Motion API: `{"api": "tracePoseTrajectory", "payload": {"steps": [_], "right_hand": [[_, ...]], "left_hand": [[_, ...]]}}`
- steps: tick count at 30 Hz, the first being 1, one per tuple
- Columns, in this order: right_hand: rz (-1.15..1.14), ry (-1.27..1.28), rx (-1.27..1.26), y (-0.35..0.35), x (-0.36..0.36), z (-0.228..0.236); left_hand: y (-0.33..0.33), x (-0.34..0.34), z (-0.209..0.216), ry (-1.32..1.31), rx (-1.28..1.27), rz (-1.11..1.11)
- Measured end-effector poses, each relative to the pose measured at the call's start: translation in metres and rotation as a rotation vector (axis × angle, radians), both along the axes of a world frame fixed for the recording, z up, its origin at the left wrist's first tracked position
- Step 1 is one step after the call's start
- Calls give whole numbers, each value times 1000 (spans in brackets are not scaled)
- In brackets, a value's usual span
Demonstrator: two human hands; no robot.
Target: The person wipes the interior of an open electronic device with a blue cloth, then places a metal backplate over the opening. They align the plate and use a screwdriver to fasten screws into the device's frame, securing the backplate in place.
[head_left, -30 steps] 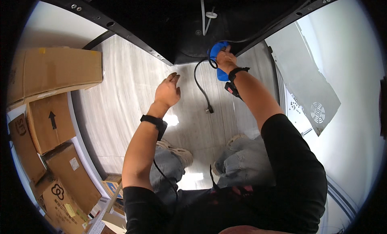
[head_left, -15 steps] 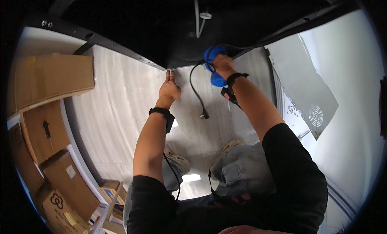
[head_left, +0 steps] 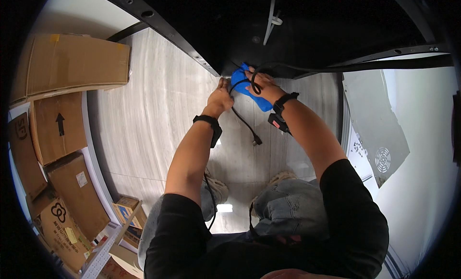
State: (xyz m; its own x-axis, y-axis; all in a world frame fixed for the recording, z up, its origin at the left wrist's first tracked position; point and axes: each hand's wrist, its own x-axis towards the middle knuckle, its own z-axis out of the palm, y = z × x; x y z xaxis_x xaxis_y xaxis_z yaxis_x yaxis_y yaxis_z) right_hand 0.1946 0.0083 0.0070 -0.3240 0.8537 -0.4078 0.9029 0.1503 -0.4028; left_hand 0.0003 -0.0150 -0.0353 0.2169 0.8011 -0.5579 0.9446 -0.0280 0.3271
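The blue cloth lies at the foot of the black cabinet, bunched at its near edge and trailing onto the pale floor toward us. Our right hand is on top of it, fingers closed over the upper part; the grip seems to be grasping the cloth, though the fabric hides some fingertips. Most of the cloth sits left of and below that palm. To handle it well, we would do best to press evenly with flat fingers, gather the loose tail, and keep the black cord from snagging, since it loops across the cloth and the hand. Our left hand is just beside the cloth, fingers straight toward the cabinet's bottom corner; whether they grip anything we cannot tell. The cord's plug rests on the floor nearer us. Farther out, cardboard boxes stand left, and a grey panel leans right.
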Motion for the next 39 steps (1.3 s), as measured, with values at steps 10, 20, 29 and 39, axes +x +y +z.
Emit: {"api": "tracePoseTrajectory", "payload": {"steps": [10,20,29,39], "right_hand": [[-81,29,-48,36,-43,-40],[-102,-88,-122,29,39,-28],[-144,-354,-117,19,45,3],[-33,-138,-21,33,-15,-13]], "left_hand": [[-11,-8,17,-150,120,94],[-6,0,13,-179,162,42],[3,12,11,-58,30,40],[13,15,15,42,-79,-44]]}}
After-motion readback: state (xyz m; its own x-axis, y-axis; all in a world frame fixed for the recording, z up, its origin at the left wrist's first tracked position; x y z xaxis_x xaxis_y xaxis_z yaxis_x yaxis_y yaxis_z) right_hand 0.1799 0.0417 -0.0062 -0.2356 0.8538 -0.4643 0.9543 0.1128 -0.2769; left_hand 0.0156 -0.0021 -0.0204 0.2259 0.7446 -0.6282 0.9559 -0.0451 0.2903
